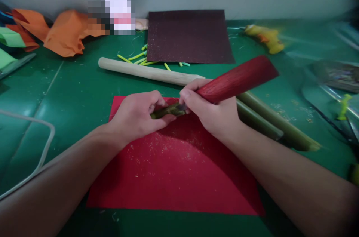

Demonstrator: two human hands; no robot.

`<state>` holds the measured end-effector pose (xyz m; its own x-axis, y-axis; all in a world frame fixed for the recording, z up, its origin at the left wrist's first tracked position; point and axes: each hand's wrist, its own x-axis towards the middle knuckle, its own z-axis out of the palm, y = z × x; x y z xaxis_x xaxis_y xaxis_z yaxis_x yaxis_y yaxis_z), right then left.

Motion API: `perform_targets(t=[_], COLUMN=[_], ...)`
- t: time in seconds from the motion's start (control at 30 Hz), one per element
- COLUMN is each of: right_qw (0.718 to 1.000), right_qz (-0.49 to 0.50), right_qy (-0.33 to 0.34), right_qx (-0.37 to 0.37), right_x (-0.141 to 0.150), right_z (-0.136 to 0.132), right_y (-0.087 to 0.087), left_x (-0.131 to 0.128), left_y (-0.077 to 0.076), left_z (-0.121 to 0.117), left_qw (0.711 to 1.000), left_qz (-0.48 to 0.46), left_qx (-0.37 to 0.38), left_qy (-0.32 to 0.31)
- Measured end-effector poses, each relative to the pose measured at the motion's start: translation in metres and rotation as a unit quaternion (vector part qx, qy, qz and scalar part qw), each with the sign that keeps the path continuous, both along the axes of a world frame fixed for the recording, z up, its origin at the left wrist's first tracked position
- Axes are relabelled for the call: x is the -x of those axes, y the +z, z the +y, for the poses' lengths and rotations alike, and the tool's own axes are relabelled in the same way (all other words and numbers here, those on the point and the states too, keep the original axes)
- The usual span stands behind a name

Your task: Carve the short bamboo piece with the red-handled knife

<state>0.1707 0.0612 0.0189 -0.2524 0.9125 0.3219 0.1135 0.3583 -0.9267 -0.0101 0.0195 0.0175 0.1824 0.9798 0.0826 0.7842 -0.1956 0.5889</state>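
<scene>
Over a red sheet, my left hand is closed around a short piece of green bamboo, thumb below and fingers curled above. A tool with a thick red wooden handle is gripped in my right hand. Its handle slants up to the right, and its working end meets the right end of the bamboo, mostly hidden by my fingers. Fine pale shavings lie scattered on the red sheet beneath both hands.
Behind my hands lie a pale wooden rod and a dark sheet over yellow-green sticks. Bamboo lengths rest to the right, near a yellow object. Crumpled orange paper and a white cable are on the left.
</scene>
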Motion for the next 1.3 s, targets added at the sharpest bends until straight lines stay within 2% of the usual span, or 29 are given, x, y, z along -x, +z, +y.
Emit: perform_targets(t=[0.2, 0.4, 0.7, 0.83, 1.03, 1.3], right_qw=[0.998, 0.999, 0.999, 1.0, 1.0, 1.0], right_qz=[-0.021, -0.024, -0.017, -0.007, -0.011, -0.005], right_qy=[0.052, 0.03, 0.032, 0.01, -0.017, -0.026], right_qx=[-0.006, -0.01, -0.011, -0.028, -0.013, -0.017], right_x=[0.0016, 0.0016, 0.0027, 0.0024, 0.0008, -0.0002], right_z=[-0.0018, -0.0026, -0.0027, -0.0017, 0.0002, 0.0006], right_y=[0.0051, 0.0038, 0.0029, 0.0004, -0.0001, 0.0004], left_x=[-0.0006, -0.0004, -0.0001, -0.0007, -0.0004, -0.0007], left_y=[-0.0013, 0.0002, -0.0018, -0.0006, 0.0011, -0.0002], left_z=[-0.0003, -0.0007, 0.0, 0.0001, 0.0004, -0.0005], left_qw=[1.0, 1.0, 1.0, 1.0, 1.0, 1.0], left_qz=[-0.009, -0.007, -0.017, -0.008, -0.003, 0.0], left_qx=[-0.002, -0.001, -0.005, -0.01, -0.012, -0.028], left_qy=[-0.006, -0.007, -0.01, -0.005, -0.004, -0.005])
